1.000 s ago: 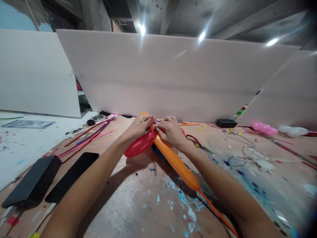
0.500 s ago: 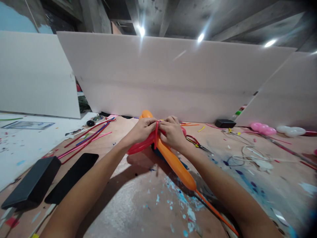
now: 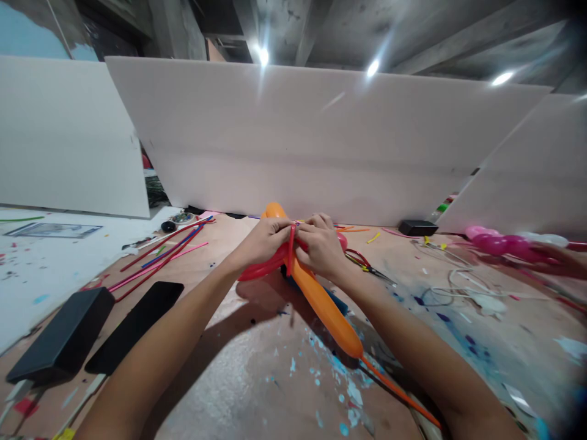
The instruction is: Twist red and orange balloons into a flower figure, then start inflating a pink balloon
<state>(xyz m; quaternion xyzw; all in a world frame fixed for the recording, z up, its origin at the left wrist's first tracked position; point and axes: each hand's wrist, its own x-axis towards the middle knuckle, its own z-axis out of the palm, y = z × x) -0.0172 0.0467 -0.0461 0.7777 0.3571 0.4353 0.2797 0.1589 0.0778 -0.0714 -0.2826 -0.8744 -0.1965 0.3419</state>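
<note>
Over the middle of the table, my left hand and my right hand are close together, fingers pinched on a red balloon. A thin red strip of it runs down between the hands, in front of an orange long balloon. The orange one slants from behind my fingers, where its rounded far end shows, toward the lower right, ending in a thin uninflated tail. More red balloon bulges beyond my right hand. A dark blue object lies under the balloons, mostly covered. My fingertips hide where the balloons meet.
Scissors with red handles lie right of my right hand. At left are uninflated balloons, a black phone and a dark box. Another person's hand holds magenta balloons at far right. White panels stand behind.
Another person's hand has come in at the far right with magenta balloons. My hands and the red and orange balloons have barely moved.
</note>
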